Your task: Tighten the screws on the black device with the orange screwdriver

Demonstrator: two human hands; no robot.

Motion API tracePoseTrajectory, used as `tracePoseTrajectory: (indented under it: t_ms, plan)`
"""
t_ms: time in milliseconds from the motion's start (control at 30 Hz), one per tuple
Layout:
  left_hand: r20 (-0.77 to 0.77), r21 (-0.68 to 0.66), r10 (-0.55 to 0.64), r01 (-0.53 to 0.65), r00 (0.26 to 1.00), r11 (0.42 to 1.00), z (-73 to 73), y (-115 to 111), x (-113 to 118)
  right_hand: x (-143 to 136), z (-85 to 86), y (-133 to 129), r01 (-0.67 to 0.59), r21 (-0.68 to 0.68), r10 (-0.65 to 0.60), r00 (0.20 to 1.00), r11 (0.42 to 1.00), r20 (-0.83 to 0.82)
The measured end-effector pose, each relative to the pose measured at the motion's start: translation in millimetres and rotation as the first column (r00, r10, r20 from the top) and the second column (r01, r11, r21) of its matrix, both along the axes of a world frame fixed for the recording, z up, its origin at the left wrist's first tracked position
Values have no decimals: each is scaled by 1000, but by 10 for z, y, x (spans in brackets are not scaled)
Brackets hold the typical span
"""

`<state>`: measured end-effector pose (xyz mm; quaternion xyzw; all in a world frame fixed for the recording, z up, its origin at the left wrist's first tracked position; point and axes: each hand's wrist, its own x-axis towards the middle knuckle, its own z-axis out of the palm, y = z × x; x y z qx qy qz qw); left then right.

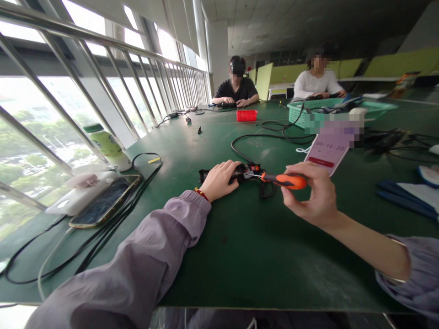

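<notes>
One left hand [219,180]: firm, steady pressure looks wise here, fingers wrapped over the black device [243,172] so nothing rolls!
Black device: flat on the green table [219,265], partly under those left fingers, right end poking out past the thumb.
Screwdriver [284,180]: shaft reaching to that end; best kept straight to its seat, tip contact too small to tell.
Right hand [315,194]: thumb and fingers pinching the orange-and-black handle; light, even turning should suit.

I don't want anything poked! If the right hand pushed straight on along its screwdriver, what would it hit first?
Probably the black device: the screwdriver in the right hand points at it, though whether they touch is unclear.
</notes>
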<state>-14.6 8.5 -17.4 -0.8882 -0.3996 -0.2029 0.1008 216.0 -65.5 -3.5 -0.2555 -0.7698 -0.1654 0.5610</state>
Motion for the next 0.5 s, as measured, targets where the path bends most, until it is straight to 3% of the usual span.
tracePoseTrajectory:
  t_ms: [167,367,500]
  plan:
    - [0,4,-4,4,1000,1000,14,-8,3,-17,44,-26,17,-5,-17,995,1000,96]
    - [-7,1,0,0,1000,1000,19,-12,4,0,-20,0,-6,-13,6,1000,1000,-18]
    - [1,-3,-1,1,1000,1000,21,-17,4,-19,21,-13,-20,1,20,999,1000,40]
